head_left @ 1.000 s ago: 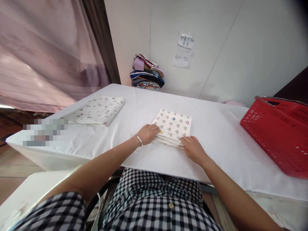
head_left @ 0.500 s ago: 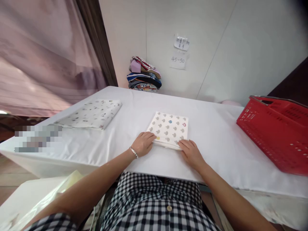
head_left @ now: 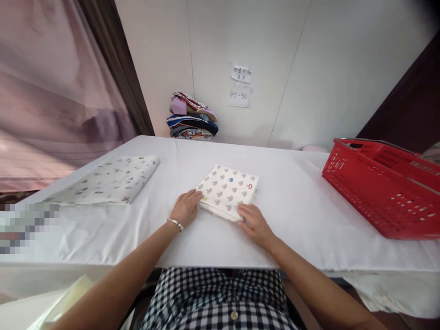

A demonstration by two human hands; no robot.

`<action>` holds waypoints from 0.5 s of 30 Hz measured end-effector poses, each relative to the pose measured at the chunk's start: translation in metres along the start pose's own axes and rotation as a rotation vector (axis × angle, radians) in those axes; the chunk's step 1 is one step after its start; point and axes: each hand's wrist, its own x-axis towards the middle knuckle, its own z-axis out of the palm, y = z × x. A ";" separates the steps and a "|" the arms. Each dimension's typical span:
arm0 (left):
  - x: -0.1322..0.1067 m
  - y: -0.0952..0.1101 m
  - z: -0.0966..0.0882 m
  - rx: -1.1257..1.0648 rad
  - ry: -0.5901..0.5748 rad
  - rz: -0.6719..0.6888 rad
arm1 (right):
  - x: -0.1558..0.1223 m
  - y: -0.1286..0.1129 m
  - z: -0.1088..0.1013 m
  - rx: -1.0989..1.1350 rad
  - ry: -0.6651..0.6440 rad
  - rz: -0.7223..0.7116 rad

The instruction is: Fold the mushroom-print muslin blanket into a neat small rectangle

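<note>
A small folded cloth [head_left: 225, 188], cream with grey mushroom shapes and a few coloured ones, lies turned slightly askew on the white-covered table in front of me. At its near left corner, my left hand [head_left: 185, 207] is closed on the edge, with its thumb mostly out of sight. My right hand [head_left: 254, 224] pinches the near right corner, fingers on top and thumb low at the edge. Layered folds show along the near side between both hands.
Another patterned white cloth [head_left: 110, 181] lies spread at the table's left. A red plastic basket [head_left: 381, 192] stands on the right. Against the wall rises a stack of folded fabrics [head_left: 192, 120]. Two paper notes [head_left: 239, 96] hang on the wall.
The folded cloth has turned a little clockwise under my hands. My right hand has drawn its corner nearer to me. The whole view has shifted toward the right.
</note>
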 end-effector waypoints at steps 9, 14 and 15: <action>0.004 0.085 -0.003 -0.074 -0.102 0.339 | 0.047 0.103 -0.016 0.350 0.285 0.796; 0.009 0.096 0.019 -0.011 -0.110 0.304 | 0.084 0.137 -0.008 0.353 0.223 0.834; 0.010 0.094 0.020 0.003 -0.099 0.303 | 0.089 0.140 -0.007 0.360 0.207 0.827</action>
